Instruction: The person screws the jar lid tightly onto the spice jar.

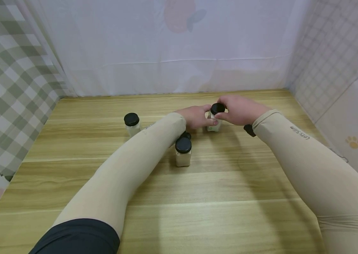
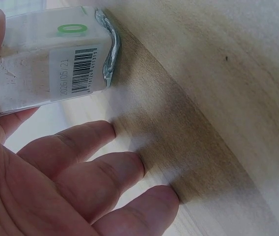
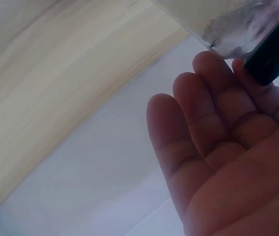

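A small clear square jar (image 1: 214, 126) with a black screw lid (image 1: 218, 108) stands at the back right of the table, between both hands. My left hand (image 1: 195, 117) holds its body between thumb and index finger. In the left wrist view, the jar (image 2: 21, 54) carries a barcode label and a green oval mark, and the other three fingers reach down to the tabletop. My right hand (image 1: 242, 110) pinches the lid from the right side. Its remaining fingers (image 3: 166, 118) extend beside the jar in the right wrist view, the black lid (image 3: 277, 51) by the fingertips.
A second black-lidded jar (image 1: 183, 158) with pale contents stands just in front of the left wrist. Farther left, another such jar (image 1: 132, 129) is partly hidden by the left sleeve (image 1: 128, 158). A white curtain (image 1: 179, 76) hangs behind the wooden table (image 1: 214, 218).
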Available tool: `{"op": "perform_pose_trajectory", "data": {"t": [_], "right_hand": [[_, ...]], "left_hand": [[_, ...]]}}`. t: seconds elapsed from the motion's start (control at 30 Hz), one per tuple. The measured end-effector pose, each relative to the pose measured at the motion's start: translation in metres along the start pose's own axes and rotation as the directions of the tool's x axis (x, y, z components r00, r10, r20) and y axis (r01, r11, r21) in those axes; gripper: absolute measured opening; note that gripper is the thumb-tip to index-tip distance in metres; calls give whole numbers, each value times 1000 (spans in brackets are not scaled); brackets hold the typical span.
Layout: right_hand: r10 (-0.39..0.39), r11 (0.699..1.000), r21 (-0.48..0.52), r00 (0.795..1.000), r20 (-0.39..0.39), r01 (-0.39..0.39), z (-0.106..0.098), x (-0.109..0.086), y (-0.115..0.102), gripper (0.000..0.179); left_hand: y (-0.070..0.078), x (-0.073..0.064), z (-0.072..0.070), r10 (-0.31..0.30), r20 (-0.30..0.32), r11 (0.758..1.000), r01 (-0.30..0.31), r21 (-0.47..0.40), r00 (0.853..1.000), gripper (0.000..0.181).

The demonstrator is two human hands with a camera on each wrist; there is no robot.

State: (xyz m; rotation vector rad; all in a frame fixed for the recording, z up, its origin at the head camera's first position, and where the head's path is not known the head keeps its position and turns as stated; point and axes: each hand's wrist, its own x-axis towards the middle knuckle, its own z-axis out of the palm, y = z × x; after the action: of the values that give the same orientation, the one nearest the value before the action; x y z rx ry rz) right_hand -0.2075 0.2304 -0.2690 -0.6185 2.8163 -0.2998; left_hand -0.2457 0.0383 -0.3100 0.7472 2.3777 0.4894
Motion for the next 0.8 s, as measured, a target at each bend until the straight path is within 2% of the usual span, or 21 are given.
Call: {"op": "perform_pose_trajectory", "data": {"t": [0.1,0.23,0.3,0.4,0.5,0.63,0.8], "right_hand": [[-5,1000,5,1000,-6,5,0,0,1,33],[-31,999,16,999,33,31,-4,1,3,58],[-62,998,17,997,51,61,-6,2,4,62],[-101,995,13,994,51,100,-7,2,4,44],[-101,995,15,994,29,101,-5,2,3,28],[-66,998,10,998,10,66,-3,1,1,25],[-20,1000,12,999,27,20,-2,1,-1,24]], "left_hand": [[-1,1,1,3,-1,1000,-3,5,1000,84],[0,2,1,-14,-1,999,14,31,1000,89],[0,2,1,-22,2,999,22,30,1000,90],[1,1,0,-21,5,1000,21,11,1000,89],[2,0,0,-15,9,1000,15,-6,1000,89],[1,1,0,-13,6,1000,13,-9,1000,89],[0,2,1,-7,-2,1000,7,-2,1000,86]]}}
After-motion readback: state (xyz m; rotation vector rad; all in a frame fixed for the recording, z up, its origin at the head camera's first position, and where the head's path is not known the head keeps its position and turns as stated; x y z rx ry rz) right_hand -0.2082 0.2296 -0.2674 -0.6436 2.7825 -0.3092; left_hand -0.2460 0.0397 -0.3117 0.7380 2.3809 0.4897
